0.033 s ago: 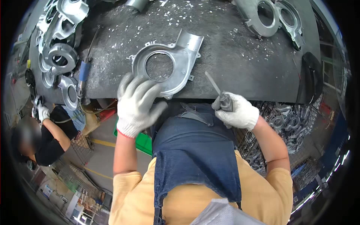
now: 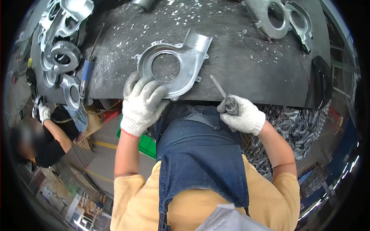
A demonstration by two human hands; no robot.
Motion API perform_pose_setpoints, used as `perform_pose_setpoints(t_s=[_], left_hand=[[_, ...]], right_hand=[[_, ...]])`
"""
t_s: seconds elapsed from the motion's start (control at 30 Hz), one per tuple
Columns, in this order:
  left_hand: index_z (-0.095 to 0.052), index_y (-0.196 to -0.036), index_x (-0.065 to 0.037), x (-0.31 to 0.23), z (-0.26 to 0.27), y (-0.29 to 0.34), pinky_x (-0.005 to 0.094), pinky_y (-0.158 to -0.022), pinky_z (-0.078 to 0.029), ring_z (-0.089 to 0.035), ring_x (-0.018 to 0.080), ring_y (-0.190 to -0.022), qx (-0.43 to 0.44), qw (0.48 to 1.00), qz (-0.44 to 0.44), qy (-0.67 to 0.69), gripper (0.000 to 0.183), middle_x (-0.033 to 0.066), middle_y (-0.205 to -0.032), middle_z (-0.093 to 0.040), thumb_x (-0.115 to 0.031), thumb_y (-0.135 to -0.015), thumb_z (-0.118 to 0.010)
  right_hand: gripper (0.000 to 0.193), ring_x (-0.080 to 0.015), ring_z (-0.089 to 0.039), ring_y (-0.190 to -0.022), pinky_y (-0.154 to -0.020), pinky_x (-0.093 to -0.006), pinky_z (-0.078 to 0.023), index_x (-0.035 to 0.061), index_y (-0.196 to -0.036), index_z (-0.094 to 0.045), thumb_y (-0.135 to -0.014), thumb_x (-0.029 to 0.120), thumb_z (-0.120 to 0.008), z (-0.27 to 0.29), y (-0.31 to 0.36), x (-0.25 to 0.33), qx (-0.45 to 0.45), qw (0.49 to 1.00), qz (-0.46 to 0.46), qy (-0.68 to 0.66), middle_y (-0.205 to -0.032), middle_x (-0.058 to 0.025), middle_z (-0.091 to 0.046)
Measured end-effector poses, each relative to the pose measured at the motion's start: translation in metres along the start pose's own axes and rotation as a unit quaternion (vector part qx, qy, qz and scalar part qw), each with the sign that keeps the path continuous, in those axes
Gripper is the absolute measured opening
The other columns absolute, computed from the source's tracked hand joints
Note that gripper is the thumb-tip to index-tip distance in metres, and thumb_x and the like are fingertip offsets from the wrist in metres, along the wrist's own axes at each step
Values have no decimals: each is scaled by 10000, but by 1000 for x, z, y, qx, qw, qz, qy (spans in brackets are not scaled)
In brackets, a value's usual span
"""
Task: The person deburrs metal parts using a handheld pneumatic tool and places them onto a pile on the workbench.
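A silvery cast metal blower housing (image 2: 187, 63), with a round opening and a short spout, lies flat on the dark worktable (image 2: 231, 73). My left hand (image 2: 142, 101), in a white knit glove, is at its lower left rim. The fingers curl over the edge and the thumb is tucked low beside it, partly hidden. My right hand (image 2: 246, 114), gloved too, is closed round the dark grey handle of a flat-bladed hand tool (image 2: 218, 86). Its narrow blade points up and left, apart from the housing.
More castings are piled at the left (image 2: 63, 57) and the far right (image 2: 274, 17). A blue-handled tool (image 2: 87, 71) lies beside the left pile. Metal flakes litter the table. Wire baskets with castings (image 2: 298, 125) stand below right. Another person (image 2: 54, 134) works at the left.
My left hand has drawn its spread fingers together and curled them at the housing's rim. The housing has shifted slightly right in the picture. My right hand keeps hold of the tool.
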State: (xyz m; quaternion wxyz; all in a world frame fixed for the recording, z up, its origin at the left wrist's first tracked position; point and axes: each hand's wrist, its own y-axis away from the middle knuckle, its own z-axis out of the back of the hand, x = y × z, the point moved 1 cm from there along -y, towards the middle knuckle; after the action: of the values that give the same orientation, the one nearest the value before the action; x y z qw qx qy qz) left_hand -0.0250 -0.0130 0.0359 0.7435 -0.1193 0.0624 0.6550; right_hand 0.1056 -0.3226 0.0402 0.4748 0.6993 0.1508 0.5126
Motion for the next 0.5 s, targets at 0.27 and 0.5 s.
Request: perform_pose_setpoints(t_s=[0.27, 0.5], left_hand=[[-768, -851, -144, -20, 8, -24, 476, -803, -573, -694, 297, -822, -51, 989, -77, 116, 278, 27, -828, -707, -299, -682, -926], [-763, -847, -128, -32, 7, -34, 432, -655, -525, -661, 295, -681, -72, 981, -81, 161, 270, 48, -768, -670, -251, -689, -945]], right_hand=[[340, -367, -798, -1003, -892, -437, -642, 120, -1257, -678, -956, 225, -797, -36, -6, 7, -142, 945, 218, 196, -1083, -130, -816], [285, -398, -792, -927, -845, -471, -640, 106, -1188, -709, -942, 227, -789, -17, -15, 20, -16, 975, 141, 170, -1034, -195, -794]])
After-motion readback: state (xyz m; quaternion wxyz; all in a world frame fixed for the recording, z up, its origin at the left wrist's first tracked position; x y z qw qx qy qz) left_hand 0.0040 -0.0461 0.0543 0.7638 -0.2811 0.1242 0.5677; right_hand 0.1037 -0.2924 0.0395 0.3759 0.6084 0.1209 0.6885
